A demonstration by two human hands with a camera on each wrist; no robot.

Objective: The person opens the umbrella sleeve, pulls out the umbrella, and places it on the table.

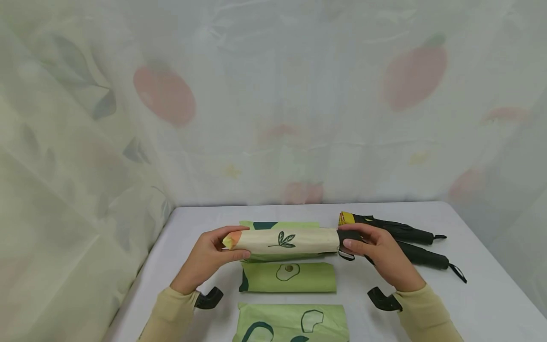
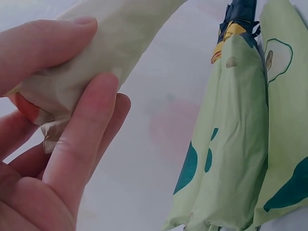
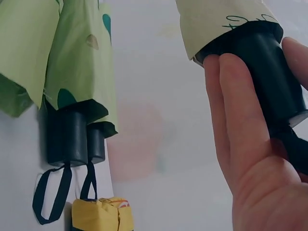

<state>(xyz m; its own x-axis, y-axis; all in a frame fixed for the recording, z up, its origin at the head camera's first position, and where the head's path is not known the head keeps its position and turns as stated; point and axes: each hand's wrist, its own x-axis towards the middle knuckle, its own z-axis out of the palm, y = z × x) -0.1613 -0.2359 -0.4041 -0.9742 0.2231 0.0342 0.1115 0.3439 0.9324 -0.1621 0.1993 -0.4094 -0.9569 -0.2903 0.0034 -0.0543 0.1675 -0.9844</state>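
A folded umbrella in a cream sleeve (image 1: 256, 242) with a leaf print is held level above the table by both hands. My left hand (image 1: 207, 251) grips its orange-and-yellow end, thumb on the near side; in the left wrist view, the cream fabric (image 2: 115, 41) lies between thumb and fingers. At the other end, my right hand (image 1: 382, 249) holds the black handle (image 3: 267, 72), which has a black wrist strap. Directly behind the cream umbrella, and partly hidden by it, lies green fabric (image 1: 299, 225) with dark green patches.
Two green avocado-print sleeves lie nearer me, a middle one (image 1: 307, 279) and a front one (image 1: 290, 316). Two black folded umbrellas, one farther back (image 1: 401, 232) and one nearer (image 1: 427, 258), lie at right. A white table (image 1: 201, 216) meets patterned curtains (image 1: 299, 95).
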